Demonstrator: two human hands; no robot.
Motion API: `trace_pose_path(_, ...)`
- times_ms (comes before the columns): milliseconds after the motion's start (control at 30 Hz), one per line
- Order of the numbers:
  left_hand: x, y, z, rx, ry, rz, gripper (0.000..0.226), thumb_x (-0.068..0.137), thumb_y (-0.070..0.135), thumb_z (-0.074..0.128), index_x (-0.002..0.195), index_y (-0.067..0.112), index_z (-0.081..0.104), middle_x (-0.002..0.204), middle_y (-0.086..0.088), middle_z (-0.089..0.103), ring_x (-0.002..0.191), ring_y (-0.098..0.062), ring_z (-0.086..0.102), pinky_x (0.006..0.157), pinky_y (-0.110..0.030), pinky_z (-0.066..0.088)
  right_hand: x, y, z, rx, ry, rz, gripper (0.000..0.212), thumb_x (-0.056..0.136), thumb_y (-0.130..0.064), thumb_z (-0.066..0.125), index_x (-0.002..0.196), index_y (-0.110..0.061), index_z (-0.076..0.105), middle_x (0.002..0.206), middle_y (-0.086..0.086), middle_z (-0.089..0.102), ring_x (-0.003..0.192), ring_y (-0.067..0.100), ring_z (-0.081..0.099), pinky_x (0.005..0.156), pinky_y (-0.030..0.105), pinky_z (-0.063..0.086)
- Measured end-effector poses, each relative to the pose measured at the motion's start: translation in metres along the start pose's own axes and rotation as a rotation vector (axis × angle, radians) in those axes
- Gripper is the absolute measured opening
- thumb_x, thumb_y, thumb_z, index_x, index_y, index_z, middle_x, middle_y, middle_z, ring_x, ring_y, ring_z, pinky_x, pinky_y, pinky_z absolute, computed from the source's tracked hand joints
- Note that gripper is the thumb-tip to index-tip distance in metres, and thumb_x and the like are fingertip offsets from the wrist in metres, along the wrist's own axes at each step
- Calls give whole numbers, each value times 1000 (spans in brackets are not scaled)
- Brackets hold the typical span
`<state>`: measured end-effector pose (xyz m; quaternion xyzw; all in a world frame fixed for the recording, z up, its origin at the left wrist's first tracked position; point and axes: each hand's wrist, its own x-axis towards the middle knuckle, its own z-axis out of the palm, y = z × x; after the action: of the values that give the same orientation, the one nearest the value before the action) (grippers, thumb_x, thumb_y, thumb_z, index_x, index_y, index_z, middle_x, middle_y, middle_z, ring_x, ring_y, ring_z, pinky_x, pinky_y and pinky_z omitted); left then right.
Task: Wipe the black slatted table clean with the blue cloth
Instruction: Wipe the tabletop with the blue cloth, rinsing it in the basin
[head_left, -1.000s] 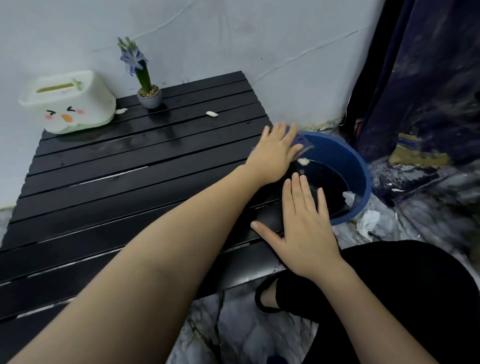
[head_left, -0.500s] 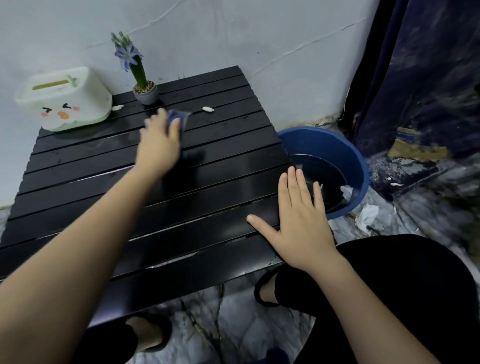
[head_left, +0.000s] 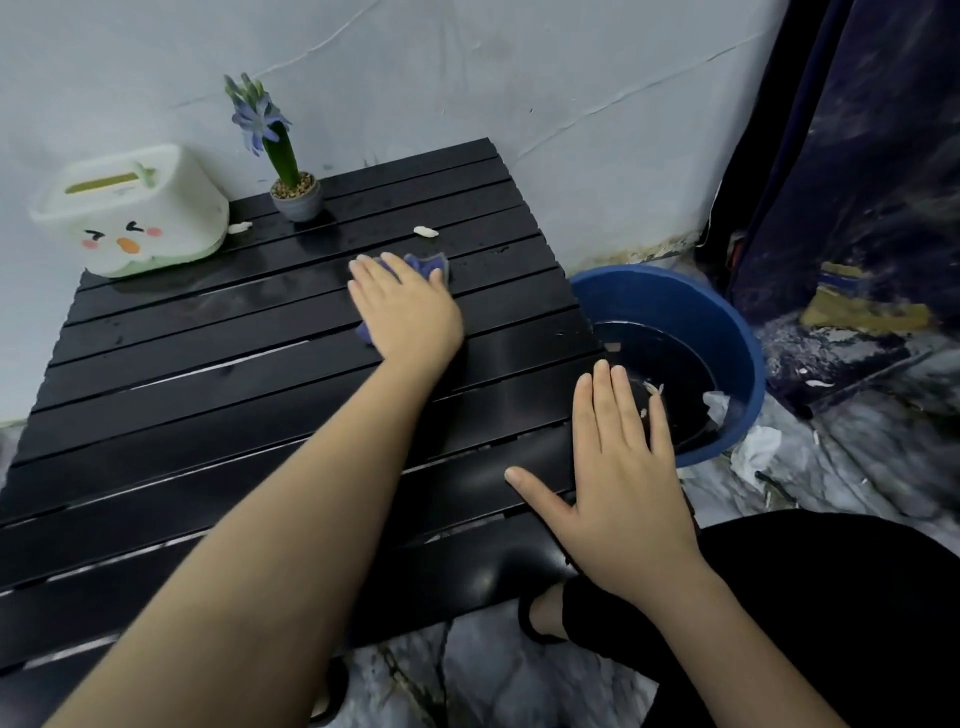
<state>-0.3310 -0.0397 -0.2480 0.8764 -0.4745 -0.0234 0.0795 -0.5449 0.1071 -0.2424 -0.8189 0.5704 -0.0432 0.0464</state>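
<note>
On the far half of the black slatted table (head_left: 218, 395), the left hand (head_left: 410, 306) presses flat on the blue cloth (head_left: 428, 265), grasping nothing else, while the right hand (head_left: 618, 467) rests empty, fingers spread, at the table's right edge beside a blue basin (head_left: 727, 332).

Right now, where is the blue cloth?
The blue cloth lies flat under the left hand on the far half of the black slatted table, just this side of a small white scrap.

In my feed both forearms were bare, no sleeves or jewellery on the left hand (head_left: 410, 306) or right hand (head_left: 618, 483). Black trousers (head_left: 831, 623) filled the lower right, a dark sandal strap (head_left: 524, 618) beside them.
</note>
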Motion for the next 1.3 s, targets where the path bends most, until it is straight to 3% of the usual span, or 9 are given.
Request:
trace_pose_path(167, -8, 85, 8, 8, -9, 169, 64, 104, 44, 23, 148, -2, 28, 154, -27, 28, 145, -38, 21, 119, -47, 15, 1, 0, 1, 21, -4, 15, 104, 93, -80, 17, 157, 2, 19, 167, 19, 11, 157, 30, 6, 121, 59, 20)
trace_pose_path(267, -14, 113, 9, -102, 51, 579, 46, 104, 40, 30, 128, 7, 51, 126, -15, 54, 118, -30, 44, 101, -41, 35, 3, 1, 1, 11, -1, 21, 104, 93, -80, 18, 157, 2, 21, 166, 19, 15, 156, 31, 11, 120, 59, 22)
trace_pose_path(333, -12, 117, 5, -378, -86, 709, 40, 104, 41, 34, 117, 11, 57, 110, -11, 60, 105, -28, 50, 89, -41, 42, 3, 1, 1, 5, 4, 17, 104, 93, -80, 18, 156, 2, 22, 166, 19, 15, 156, 31, 11, 120, 59, 22)
trace_pose_path(500, -2, 92, -17, -1078, -171, 356, 36, 100, 39, 49, 67, 22, 49, 59, 7, 49, 57, -11, 46, 60, -28, 35, 4, 4, 0, 58, -10, 6, 105, 92, -82, 17, 158, -1, 17, 168, 16, 11, 157, 26, 4, 123, 56, 16)
trace_pose_path(667, -27, -9, -51, -1034, -101, 419, 27, 100, 37, 50, 80, 22, 59, 71, 11, 53, 66, -1, 45, 64, -24, 37, 1, 13, -10, 205, -49, 20, 105, 88, -84, 19, 161, -11, 3, 170, 5, -6, 155, 15, -14, 127, 44, -1)
trace_pose_path(733, -47, -64, -62, -989, -200, 487, 23, 99, 38, 52, 109, 25, 68, 100, 12, 68, 99, -4, 61, 86, -26, 44, -3, 20, -14, 207, -28, 56, 107, 87, -85, 21, 161, -11, 2, 170, 4, -7, 155, 15, -14, 127, 44, -2)
trace_pose_path(833, -77, -136, -73, -746, -384, 559, 49, 90, 54, 55, 137, 43, 51, 159, 6, 30, 151, -9, 10, 119, -28, 12, -8, 26, -14, 199, -30, 117, 111, 85, -88, 21, 161, -10, 1, 170, 6, -6, 156, 17, -12, 127, 44, -1)
trace_pose_path(967, -105, -168, -47, -259, -258, 543, 91, 82, 82, 27, 156, 31, 13, 165, -2, -1, 151, -16, -10, 121, -41, -1, -12, 24, -8, 163, -30, 133, 113, 84, -89, 21, 161, -7, -1, 170, 9, -3, 156, 21, -8, 127, 48, 3)
trace_pose_path(1300, -87, -62, -19, 5, -175, 664, 84, 93, 63, 5, 156, 7, 2, 164, -16, -2, 152, -29, -6, 122, -48, 3, -12, 20, -4, 89, 6, 129, 112, 87, -85, 18, 159, 0, 7, 169, 16, 7, 157, 26, 3, 125, 52, 12)
